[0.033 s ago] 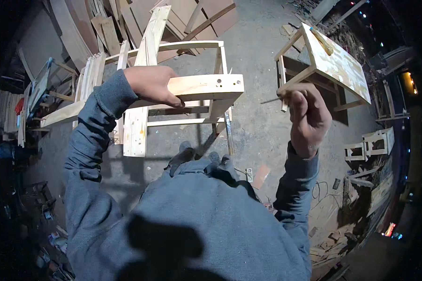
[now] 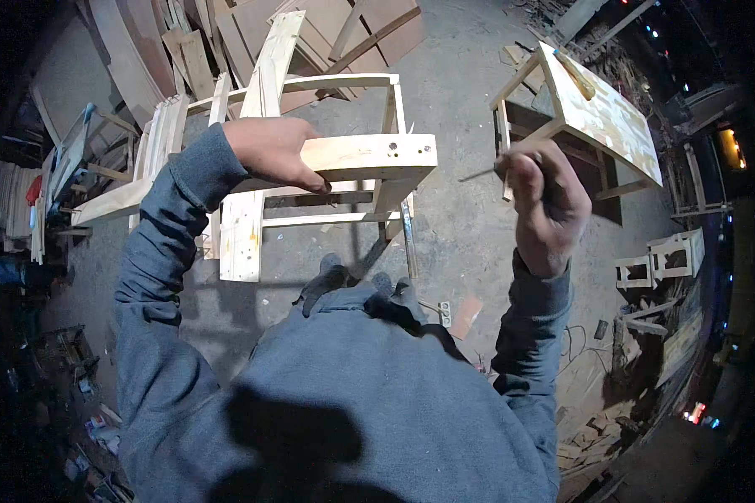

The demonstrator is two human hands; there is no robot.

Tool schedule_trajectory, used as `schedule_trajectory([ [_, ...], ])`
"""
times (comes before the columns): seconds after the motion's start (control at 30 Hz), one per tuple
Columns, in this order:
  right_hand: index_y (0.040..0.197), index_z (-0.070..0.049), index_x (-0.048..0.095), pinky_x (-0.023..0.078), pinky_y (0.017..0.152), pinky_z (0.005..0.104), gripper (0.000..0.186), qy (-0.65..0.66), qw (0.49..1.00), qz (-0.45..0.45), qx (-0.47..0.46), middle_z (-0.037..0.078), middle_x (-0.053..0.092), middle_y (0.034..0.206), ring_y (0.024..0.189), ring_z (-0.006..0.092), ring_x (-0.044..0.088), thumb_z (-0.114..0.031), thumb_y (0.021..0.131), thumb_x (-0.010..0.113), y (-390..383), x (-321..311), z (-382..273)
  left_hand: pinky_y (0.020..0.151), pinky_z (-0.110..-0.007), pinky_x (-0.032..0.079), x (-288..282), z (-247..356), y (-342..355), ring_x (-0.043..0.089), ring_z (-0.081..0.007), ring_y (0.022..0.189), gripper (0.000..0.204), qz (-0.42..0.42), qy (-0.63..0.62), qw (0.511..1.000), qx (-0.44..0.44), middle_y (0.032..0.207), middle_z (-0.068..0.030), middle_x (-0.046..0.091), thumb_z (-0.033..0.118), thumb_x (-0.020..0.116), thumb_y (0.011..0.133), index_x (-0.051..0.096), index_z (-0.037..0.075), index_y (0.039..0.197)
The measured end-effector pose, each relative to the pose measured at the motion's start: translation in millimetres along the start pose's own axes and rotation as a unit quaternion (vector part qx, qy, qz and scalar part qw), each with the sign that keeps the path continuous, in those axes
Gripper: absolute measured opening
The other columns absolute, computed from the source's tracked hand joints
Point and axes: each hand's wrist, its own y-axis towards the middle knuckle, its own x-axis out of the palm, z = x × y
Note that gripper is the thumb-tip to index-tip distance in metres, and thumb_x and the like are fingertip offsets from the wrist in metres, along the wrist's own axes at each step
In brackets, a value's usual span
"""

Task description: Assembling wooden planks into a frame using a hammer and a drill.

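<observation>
My left hand (image 2: 275, 153) is wrapped over the top rail (image 2: 365, 152) of a pale wooden frame, its thumb on the near side. Two dark holes or knots and a few smaller marks show near the rail's right end. To the right of that end, my right hand (image 2: 549, 201) is raised in mid-air, apart from the frame. Pinched between its thumb and fingers is a thin nail-like metal piece (image 2: 478, 175), pointing left. The fingers hide its other end. A wide board (image 2: 242, 243) with small holes slants across the frame beneath my left hand.
A low table (image 2: 612, 113) with a smeared white top stands at the far right, a yellowish tool (image 2: 580, 82) on it. Wooden sheets (image 2: 344, 38) lean at the back. A socket strip (image 2: 445, 314) lies by my feet. Scrap wood (image 2: 596, 436) litters the lower right.
My right hand has shifted very slightly, and the thin metal piece shows a little farther to the left. My left hand stays on the rail.
</observation>
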Motion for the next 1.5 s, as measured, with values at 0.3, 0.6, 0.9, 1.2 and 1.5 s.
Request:
schedule_trajectory([
  [0.3,0.095,0.004,0.062,0.048,0.073,0.0219,0.014,-0.126,0.982,-0.116,-0.074,0.006,0.062,0.083,0.079,0.0097,0.06,-0.01,0.095,0.06,38.7,27.1,-0.1,0.065,-0.039,0.052,-3.8,-0.8,10.2,0.065,-0.0302,0.067,0.057,-0.02,0.06,0.998,-0.008,0.079,-0.0196,0.069,0.045,0.068,0.075,0.067,-0.005,0.102],
  [0.6,0.095,0.003,0.063,0.048,0.072,0.023,0.014,-0.065,0.991,-0.114,-0.014,0.005,0.064,0.083,0.078,0.0093,0.06,-0.01,0.095,0.059,48.2,35.6,9.9,0.068,-0.037,0.053,-7.5,-1.8,12.3,0.066,-0.0294,0.071,0.057,-0.02,0.052,0.998,-0.039,0.082,-0.019,0.069,0.044,0.069,0.074,0.067,-0.006,0.104],
  [0.9,0.1,-0.002,0.065,0.045,0.066,0.022,0.011,-0.179,0.954,-0.235,-0.053,0.003,0.058,0.081,0.077,0.0083,0.058,-0.003,0.089,0.064,47.6,46.1,7.1,0.066,-0.038,0.052,-11.3,-9.6,14.9,0.065,-0.0291,0.069,0.058,-0.023,0.015,0.999,-0.025,0.081,-0.0187,0.069,0.043,0.07,0.073,0.066,-0.007,0.103],
  [1.2,0.112,0.0,0.062,0.044,0.068,0.0217,0.023,0.112,0.985,-0.13,0.016,0.004,0.057,0.092,0.075,0.0096,0.051,-0.016,0.099,0.051,68.1,25.8,-20.7,0.07,-0.038,0.052,-16.9,-8.7,21.6,0.065,-0.0306,0.07,0.053,-0.031,0.037,0.998,-0.046,0.081,-0.0193,0.07,0.039,0.073,0.074,0.065,-0.003,0.106],
  [1.5,0.13,-0.02,0.06,0.024,0.111,0.0493,0.037,-0.183,0.922,-0.312,-0.134,0.017,0.046,0.139,0.133,0.0339,0.034,-0.029,0.102,0.037,88.2,59.6,-7.5,0.067,-0.038,0.051,-17.1,-8.6,24.4,0.065,-0.0274,0.068,0.051,-0.02,0.027,0.999,-0.013,0.078,-0.0167,0.069,0.039,0.072,0.075,0.066,-0.003,0.102],
])
